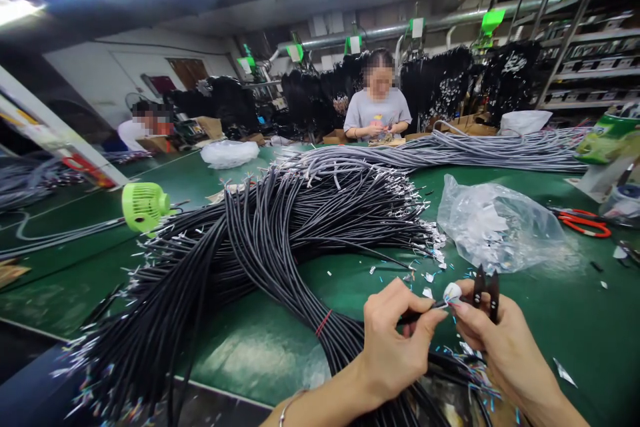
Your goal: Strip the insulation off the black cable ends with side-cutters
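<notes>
While the left hand (pixel 395 340) gripped a black cable (pixel 413 315) near its end, the right hand (pixel 500 337) – dark snips (pixel 479 287) held within it – pinched the white wrapping (pixel 452 291) there, above the green tabletop (pixel 255 363).

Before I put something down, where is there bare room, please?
Bare green tabletop: between the fanned black cables and red-banded black cable bundle, and right of the right hand, beside a white scrap. Blue wire clippings crowd the left hand.
</notes>
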Motion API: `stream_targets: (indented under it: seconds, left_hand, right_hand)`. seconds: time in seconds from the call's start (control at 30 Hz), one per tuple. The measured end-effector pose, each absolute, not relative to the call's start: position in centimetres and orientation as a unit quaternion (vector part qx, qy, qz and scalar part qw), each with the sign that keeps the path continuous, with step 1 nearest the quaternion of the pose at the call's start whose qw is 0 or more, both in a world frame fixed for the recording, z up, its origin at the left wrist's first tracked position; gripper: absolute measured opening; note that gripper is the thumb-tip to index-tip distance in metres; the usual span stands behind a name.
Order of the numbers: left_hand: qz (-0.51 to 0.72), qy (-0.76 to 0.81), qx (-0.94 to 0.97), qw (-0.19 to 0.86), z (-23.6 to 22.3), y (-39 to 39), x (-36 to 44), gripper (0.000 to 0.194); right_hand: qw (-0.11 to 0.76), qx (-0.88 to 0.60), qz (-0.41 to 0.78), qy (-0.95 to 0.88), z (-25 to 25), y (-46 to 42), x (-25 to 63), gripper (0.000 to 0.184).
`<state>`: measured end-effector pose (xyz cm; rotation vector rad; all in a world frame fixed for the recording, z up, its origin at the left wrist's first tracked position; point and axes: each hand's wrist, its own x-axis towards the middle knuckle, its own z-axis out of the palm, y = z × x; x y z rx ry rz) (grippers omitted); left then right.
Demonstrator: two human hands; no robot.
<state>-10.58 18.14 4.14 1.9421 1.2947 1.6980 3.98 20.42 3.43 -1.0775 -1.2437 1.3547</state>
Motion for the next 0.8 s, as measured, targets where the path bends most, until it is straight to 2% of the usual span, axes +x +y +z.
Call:
stream_targets:
  seconds: [0.2, 0.43, 0.57, 0.63, 0.73, 0.8]
  left_hand:
    - [0.587, 0.479, 0.636, 0.146, 4.0, 18.2, -10.3, 0.019]
    - [0.585, 0.491, 0.592, 0.256, 3.6, 18.3, -9.5, 0.026]
    - [0.584, 0.489, 0.573, 0.303, 3.5, 18.3, -9.3, 0.025]
    - [0.579, 0.494, 0.592, 0.267, 3.8, 18.4, -9.6, 0.022]
    - [0.562, 0.476, 0.646, 0.202, 4.5, 18.7, -10.5, 0.016]
    - [0.546, 0.454, 0.676, 0.194, 5.0, 19.1, -11.4, 0.012]
  right_hand:
    - [0.579, -0.437, 0.233, -0.648, 4.3, 19.7, 3.2, 0.009]
    - [0.568, -0.428, 0.122, -0.692, 3.9, 19.8, 3.0, 0.009]
    - [0.568, -0.393, -0.029, -0.722, 3.1, 19.9, 3.4, 0.012]
    - [0.555, -0.387, -0.010, -0.736, 3.0, 20.1, 3.7, 0.014]
    - [0.523, -0.400, 0.168, -0.734, 3.5, 20.5, 4.2, 0.004]
    - [0.513, -0.389, 0.276, -0.714, 3.9, 20.8, 4.5, 0.005]
